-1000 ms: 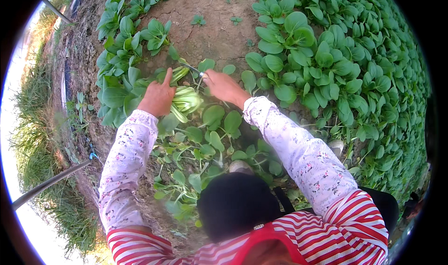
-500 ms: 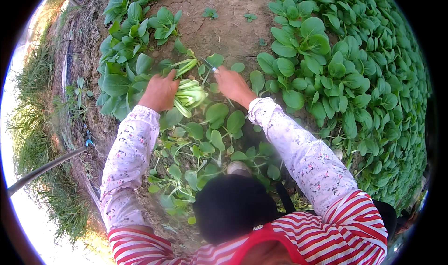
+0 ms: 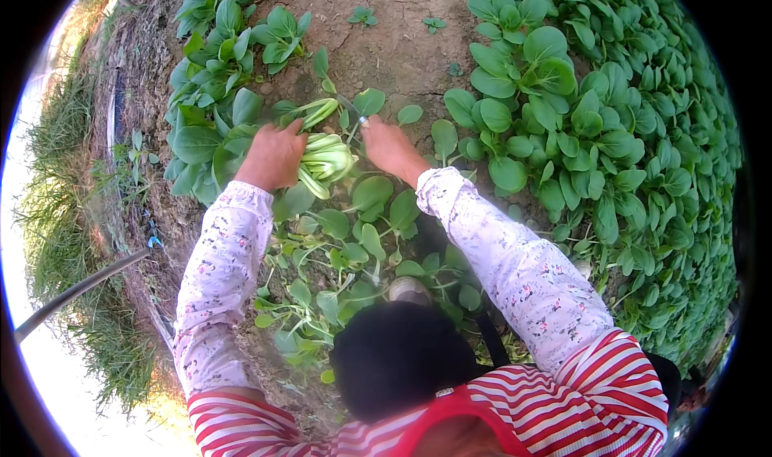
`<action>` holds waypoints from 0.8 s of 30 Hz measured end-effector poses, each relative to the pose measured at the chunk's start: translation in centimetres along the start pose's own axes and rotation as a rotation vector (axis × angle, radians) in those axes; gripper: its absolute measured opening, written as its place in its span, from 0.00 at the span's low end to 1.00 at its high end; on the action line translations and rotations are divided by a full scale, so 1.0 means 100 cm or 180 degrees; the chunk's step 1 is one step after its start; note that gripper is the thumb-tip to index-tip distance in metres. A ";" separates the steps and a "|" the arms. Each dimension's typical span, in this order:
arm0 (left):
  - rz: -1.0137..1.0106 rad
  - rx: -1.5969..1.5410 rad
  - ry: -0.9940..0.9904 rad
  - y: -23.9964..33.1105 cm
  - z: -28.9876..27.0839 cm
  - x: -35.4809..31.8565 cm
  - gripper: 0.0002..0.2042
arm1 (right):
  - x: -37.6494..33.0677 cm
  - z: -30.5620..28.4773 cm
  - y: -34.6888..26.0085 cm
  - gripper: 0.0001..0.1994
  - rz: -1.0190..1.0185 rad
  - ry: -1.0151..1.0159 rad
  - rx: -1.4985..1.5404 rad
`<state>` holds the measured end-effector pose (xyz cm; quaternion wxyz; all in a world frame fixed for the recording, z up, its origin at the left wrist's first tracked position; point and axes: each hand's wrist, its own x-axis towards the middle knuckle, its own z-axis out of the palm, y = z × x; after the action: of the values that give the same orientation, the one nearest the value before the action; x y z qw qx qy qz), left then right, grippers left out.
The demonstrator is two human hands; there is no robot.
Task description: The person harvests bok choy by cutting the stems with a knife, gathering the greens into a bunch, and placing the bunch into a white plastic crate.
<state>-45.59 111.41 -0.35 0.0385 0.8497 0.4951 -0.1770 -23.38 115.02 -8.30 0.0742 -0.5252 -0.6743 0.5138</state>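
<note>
My left hand (image 3: 276,155) is closed around a bunch of bok choy (image 3: 326,161), with its pale green stalk ends pointing right. One more cut bok choy stem (image 3: 319,113) sticks out above the thumb, and I cannot tell whether the same grip holds it. My right hand (image 3: 389,145) is wrapped around the handle of a small knife (image 3: 349,105). The grey blade points up and left, close to the upper stem's cut end. The fingers hide most of the handle.
Dense bok choy plants (image 3: 627,143) fill the right side. More standing plants (image 3: 197,139) grow at the left. Loose leaves and stalks (image 3: 354,252) lie on the soil between my arms. A metal rod (image 3: 84,290) slants in at the lower left, near grass (image 3: 60,207).
My right hand has shifted slightly left with the knife, toward the bok choy stems. My left hand has barely moved and keeps its hold on the bunch.
</note>
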 end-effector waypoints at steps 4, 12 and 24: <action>-0.0105 -0.0103 -0.0186 0.004 0.001 -0.004 0.15 | -0.021 0.008 0.011 0.17 0.0010 -0.0187 -0.0075; -0.0343 -0.0428 -0.0329 0.049 -0.045 -0.066 0.21 | -0.038 -0.005 0.018 0.14 -0.0664 0.0713 0.0537; -0.1158 -0.0004 -0.0479 0.033 -0.010 -0.163 0.10 | 0.010 0.060 -0.086 0.15 -0.1012 -0.0258 -0.0395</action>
<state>-49.82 96.49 5.71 0.0434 0.7306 0.6363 -0.2437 -33.11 112.81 -4.90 0.0947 -0.3944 -0.7817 0.4737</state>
